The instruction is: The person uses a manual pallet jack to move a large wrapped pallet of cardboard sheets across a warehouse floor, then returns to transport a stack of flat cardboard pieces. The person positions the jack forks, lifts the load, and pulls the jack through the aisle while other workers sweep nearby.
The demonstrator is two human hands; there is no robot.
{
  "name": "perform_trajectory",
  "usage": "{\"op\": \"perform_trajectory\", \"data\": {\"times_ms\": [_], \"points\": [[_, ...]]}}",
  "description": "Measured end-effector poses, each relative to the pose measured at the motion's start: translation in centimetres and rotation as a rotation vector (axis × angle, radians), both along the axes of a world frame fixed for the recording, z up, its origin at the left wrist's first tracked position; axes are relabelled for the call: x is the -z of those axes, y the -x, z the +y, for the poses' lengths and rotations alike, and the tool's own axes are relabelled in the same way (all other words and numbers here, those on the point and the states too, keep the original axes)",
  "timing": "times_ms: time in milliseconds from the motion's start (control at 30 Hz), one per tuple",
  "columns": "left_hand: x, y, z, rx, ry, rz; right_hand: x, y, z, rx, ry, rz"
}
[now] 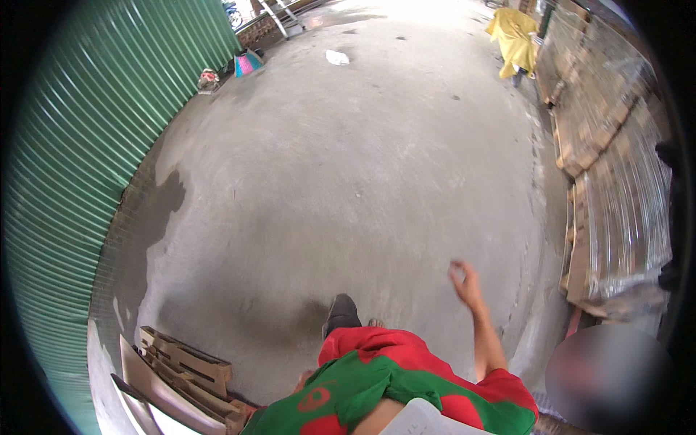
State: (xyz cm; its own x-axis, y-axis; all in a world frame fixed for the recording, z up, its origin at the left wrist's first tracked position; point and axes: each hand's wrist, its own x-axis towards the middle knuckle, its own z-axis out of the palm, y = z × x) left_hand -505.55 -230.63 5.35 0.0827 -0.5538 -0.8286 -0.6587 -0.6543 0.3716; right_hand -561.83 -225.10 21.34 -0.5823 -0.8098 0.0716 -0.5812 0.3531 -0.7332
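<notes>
My right hand [465,281] hangs out ahead of my body on the right, over the concrete floor [348,181]. Its fingers are loosely bent and apart, with nothing seen in them. Only a small part of my left hand [303,380] shows beside my green and red shirt [341,388]; its fingers are hidden. Below me are red shorts [377,344] and one dark shoe [342,313] set forward. A flat white piece [417,420] covers part of the shirt at the lower edge.
A green corrugated wall [94,123] runs along the left. Wooden pallets [192,370] and pale boards lean at lower left. Wrapped stacks [616,210] line the right, beyond a blurred person [609,377]. Farther off are a yellow cover [515,40], white scrap [337,57] and colourful bag [247,63].
</notes>
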Motion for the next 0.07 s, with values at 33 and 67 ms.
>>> {"op": "perform_trajectory", "data": {"times_ms": [33,67], "points": [[0.8,1.7,-2.0,-0.010,-0.030,-0.002,-6.8,2.0,-5.8,-0.050,0.237,0.054],[1.4,3.4,-4.9,-0.023,-0.055,-0.006,-14.2,3.5,-11.5,-0.043,0.360,0.169]]}}
